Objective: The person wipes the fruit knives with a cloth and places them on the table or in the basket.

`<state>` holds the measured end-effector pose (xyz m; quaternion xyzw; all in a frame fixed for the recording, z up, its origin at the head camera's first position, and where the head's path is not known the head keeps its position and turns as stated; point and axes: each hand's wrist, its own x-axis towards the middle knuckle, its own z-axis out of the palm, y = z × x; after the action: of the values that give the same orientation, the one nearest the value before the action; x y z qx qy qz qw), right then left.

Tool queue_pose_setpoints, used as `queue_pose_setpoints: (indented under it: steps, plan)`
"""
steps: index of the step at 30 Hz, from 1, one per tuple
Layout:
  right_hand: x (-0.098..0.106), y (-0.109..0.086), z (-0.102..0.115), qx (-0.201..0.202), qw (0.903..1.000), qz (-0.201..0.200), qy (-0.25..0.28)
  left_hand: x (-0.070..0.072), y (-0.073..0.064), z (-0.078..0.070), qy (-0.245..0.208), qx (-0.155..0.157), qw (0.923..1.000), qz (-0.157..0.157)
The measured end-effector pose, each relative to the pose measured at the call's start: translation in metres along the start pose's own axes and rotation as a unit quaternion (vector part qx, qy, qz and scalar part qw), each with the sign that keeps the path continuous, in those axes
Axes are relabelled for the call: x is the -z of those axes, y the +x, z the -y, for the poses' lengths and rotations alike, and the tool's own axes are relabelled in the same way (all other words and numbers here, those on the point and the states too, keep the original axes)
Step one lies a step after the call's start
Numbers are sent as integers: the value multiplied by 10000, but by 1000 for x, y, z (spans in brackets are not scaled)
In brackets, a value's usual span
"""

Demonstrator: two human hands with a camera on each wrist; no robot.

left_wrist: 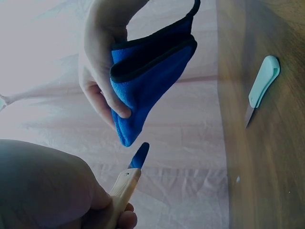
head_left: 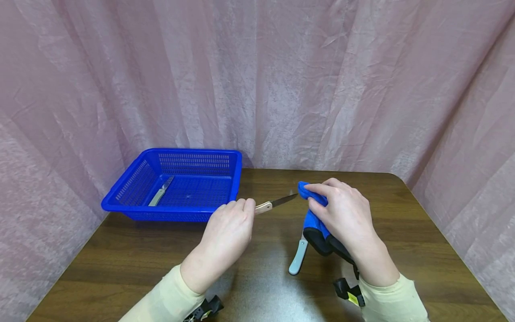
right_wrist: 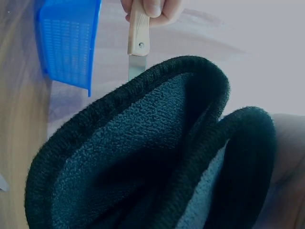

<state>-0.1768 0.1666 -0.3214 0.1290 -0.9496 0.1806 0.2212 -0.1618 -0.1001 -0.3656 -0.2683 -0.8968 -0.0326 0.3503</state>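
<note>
A small knife (head_left: 264,207) with a pale wooden handle is gripped in my left hand (head_left: 231,228), its blade angled up and right. The blade tip comes close to a folded blue cloth (head_left: 315,223) with black edging. My right hand (head_left: 346,212) pinches that cloth between thumb and fingers above the table; in the right wrist view its dark-edged folds (right_wrist: 124,119) hang open and fill much of the picture. Below the cloth, a knife with a light blue handle (head_left: 298,257) lies on the table; its blade shows in the left wrist view.
On the left of the wooden table (head_left: 261,277) stands a blue plastic basket (head_left: 169,215) with lattice walls. Inside it lies a knife with a pale greenish handle (head_left: 156,197). A pink curtain (head_left: 257,80) hangs behind the table and at its sides.
</note>
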Motion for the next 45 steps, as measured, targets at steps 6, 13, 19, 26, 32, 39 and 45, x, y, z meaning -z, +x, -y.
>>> queue_pose_setpoints:
  steps: [6,13,19,26,32,39,45]
  plan:
    - [0,0,0,-14,10000,27,0,0,1,0,-69,21,9999,-123]
    - [0,0,0,0,10000,25,-2,-3,1,0,-194,74,9991,-377]
    - [0,0,1,-12,10000,45,0,-2,0,0,-353,131,9990,-229]
    - [1,0,2,-20,10000,86,5,-1,1,0,-390,153,9987,-288]
    - [1,0,3,-15,10000,90,25,0,4,1,-293,130,9989,-353]
    - [0,-1,6,16,9999,121,43,2,4,2,-396,143,9987,-300]
    - [-3,-3,12,172,9997,129,66,1,4,3,-478,91,9981,-387]
